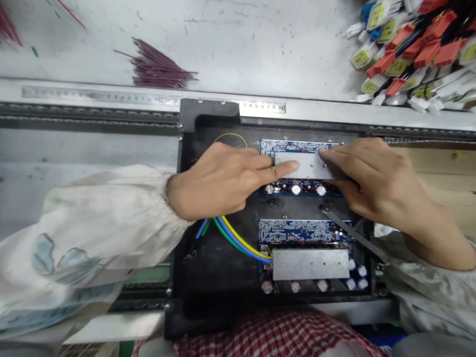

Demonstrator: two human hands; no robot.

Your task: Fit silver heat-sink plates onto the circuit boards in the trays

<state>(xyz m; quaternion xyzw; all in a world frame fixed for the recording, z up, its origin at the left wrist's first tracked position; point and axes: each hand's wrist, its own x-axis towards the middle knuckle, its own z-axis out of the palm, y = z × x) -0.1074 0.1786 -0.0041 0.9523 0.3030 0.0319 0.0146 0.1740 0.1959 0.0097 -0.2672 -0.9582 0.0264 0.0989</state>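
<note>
Black tray (223, 280): two blue boards (305, 230) | left fingers (284, 170): unclenched on metal plate (308, 171) | right fingers (330, 156): grasping upper board (280, 146)

The metal ruler (264, 107) reads 3 through 9 near its right end; yellow labels (376, 16) are illegible.

Left hand (223, 173) palm down, index finger (288, 168) stretched out toward right hand (383, 178), other fingers bent. Right hand back up, fingers bent, thumb (347, 193) set apart below. Forearms (107, 223) angled in from opposite sides.
</note>
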